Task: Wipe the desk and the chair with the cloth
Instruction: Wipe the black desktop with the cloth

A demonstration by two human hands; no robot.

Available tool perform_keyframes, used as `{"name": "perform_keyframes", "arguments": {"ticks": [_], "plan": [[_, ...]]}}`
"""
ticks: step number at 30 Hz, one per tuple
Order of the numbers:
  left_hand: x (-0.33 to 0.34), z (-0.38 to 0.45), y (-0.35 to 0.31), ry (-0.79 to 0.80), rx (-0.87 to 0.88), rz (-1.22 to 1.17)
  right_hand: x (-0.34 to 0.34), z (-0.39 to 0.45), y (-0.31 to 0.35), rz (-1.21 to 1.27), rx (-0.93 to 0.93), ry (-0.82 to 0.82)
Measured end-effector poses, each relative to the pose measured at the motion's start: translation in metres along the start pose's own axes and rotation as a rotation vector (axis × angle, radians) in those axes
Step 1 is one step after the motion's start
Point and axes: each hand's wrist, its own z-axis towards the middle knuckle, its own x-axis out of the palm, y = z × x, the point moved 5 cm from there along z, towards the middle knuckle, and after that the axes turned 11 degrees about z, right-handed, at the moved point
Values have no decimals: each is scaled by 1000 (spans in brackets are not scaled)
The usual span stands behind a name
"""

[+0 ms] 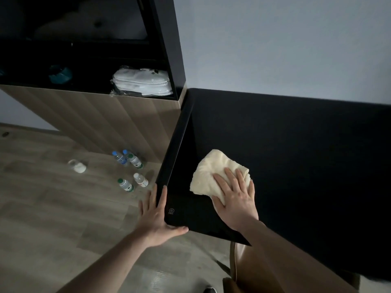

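A black desk runs along the wall, its near left corner low in the middle of the view. A crumpled cream cloth lies on the desk near that corner. My right hand presses flat on the cloth's near right part, fingers straight and spread. My left hand rests against the desk's left corner edge, fingers straight along the side and thumb under the front edge. A brown chair shows below the desk's front edge, partly hidden by my right forearm.
Several plastic water bottles and a glass jar sit on the wooden floor left of the desk. A wood-and-black cabinet stands behind them, holding packed white slippers on its shelf.
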Motion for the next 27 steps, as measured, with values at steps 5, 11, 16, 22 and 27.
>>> {"name": "perform_keyframes", "arguments": {"ticks": [5,11,16,22,27], "plan": [[3,1,-12,155,22,-87,-28,-31,-33,-14,105,-6],[5,7,-10,214,27,-109,-29,11,-7,-1,371,111],[10,12,-4,186,21,-123,9,54,67,-153,235,164],[10,13,-1,164,12,-148,29,62,102,-192,3,214],[9,9,-1,124,-19,-126,10,32,66,-143,-45,224]]}}
